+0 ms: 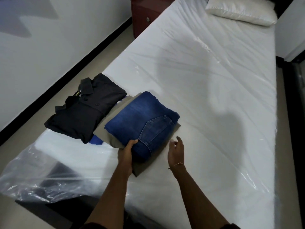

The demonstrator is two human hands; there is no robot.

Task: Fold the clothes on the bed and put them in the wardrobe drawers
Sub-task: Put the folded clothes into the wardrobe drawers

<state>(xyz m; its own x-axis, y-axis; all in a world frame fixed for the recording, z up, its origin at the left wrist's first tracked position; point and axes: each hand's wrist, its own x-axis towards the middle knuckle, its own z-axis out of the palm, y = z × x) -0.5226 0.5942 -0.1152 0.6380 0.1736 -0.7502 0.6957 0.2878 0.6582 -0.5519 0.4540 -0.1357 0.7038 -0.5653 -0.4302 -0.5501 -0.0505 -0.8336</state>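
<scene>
From the head camera, looking down: folded blue jeans (142,123) sit on top of a folded olive-grey garment (113,129), the pair stacked on the near left part of the bed (206,96). The left hand (126,155) is at the stack's near left edge, thumb over the denim, its other fingers tucked under out of sight, gripping the stack. The right hand (175,154) hovers just beside the jeans' near right corner, fingers relaxed and spread, holding nothing, a thin bracelet (177,164) at the wrist. Just left of the stack lies a folded dark shirt (85,111), collar up, with a bit of blue cloth (96,140) peeking from beneath it. Clear plastic (33,172) bunches off the bed's near left corner. Far up the bed rests a pillow (241,10); a dark red cabinet (145,15) stands beside the bed.
</scene>
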